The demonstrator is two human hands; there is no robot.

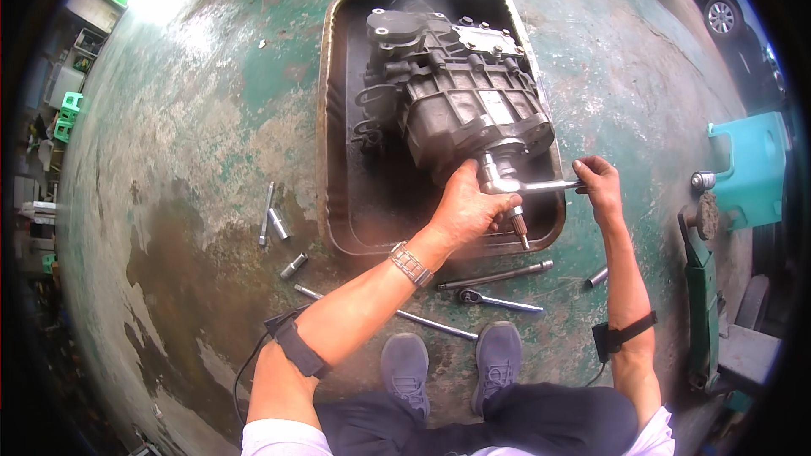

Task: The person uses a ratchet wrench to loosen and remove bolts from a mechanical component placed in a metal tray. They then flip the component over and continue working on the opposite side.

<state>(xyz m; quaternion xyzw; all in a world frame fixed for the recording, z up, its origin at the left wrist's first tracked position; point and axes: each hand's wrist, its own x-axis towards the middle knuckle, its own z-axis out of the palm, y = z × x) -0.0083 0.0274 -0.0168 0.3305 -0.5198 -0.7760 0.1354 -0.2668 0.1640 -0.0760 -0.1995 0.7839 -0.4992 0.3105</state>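
A grey metal gearbox [473, 97] lies in a dark, light-rimmed metal tray [334, 203]. Its splined shaft [520, 226] points toward me. Beside that shaft is a chrome socket wrench [545, 187], its socket end up against the gearbox's near face. My left hand [469, 203] is closed round the wrench's head, thumb across it; some of its fingers are hidden. With fingers and thumb, my right hand [598, 184] grips the far end of the handle, just outside the tray's right rim.
On the floor lie a ratchet [498, 301], a dark extension bar [498, 275], a long chrome bar [435, 323] and several sockets, including one at left [294, 266]. At right stand a green floor jack [701, 312] and a turquoise plastic stool [752, 169]. My shoes [405, 371] are close below the tray.
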